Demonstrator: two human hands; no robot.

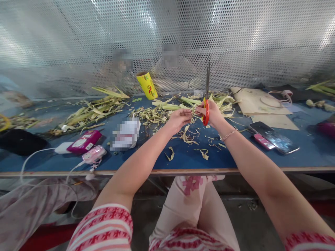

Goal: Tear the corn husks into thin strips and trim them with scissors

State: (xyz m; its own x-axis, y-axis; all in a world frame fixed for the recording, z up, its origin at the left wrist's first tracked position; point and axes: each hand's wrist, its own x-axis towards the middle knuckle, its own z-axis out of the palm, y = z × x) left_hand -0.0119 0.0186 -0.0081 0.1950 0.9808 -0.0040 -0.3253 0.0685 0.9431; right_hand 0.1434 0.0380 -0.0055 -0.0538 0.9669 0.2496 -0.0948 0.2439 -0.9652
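Observation:
My right hand (215,115) is closed with scissors (206,112) hooked in it, their red and yellow handles by the fingers and the dark blades pointing up, away from me. Its fingertips also pinch a small pale green plant piece (193,111). From the other side, my left hand (180,120) pinches the same piece between closed fingers. Behind and around both hands lie pale green stalks and leaves (167,105). Curled trimmings (187,136) are scattered on the blue tabletop (146,162) just below the hands.
Left: a heap of long dry stalks (91,113), a white packet (128,134), a magenta box (84,142) and a cabled pink case (94,154). A yellow tube (147,85) leans near the perforated metal panel (209,42). Right: brown cardboard (259,101) and a phone (273,136).

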